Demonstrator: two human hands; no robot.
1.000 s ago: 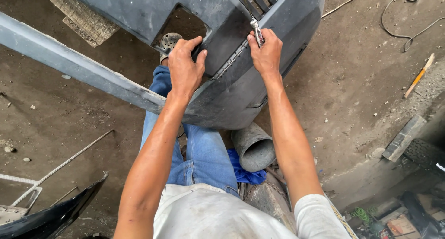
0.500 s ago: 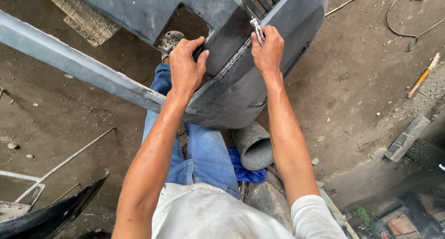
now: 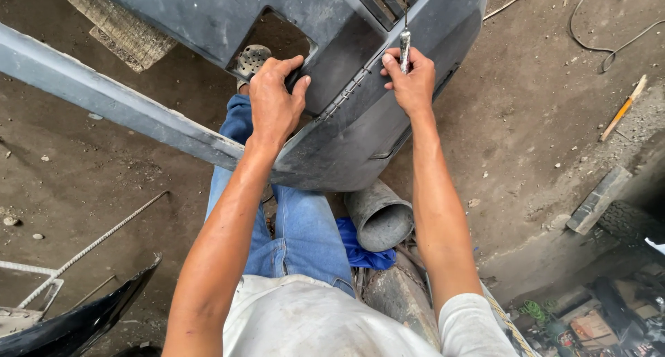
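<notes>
Dark grey plastic car bumper sits tilted across the person's lap, above the blue-jeaned leg. Left hand clamped over the edge of the bumper's square cut-out. Right hand closed round a slim silver metal tool, held upright against the bumper just beside a stitched crack line. Grey pipe section lies on the dirt floor beneath the bumper, blue cloth beside it.
</notes>
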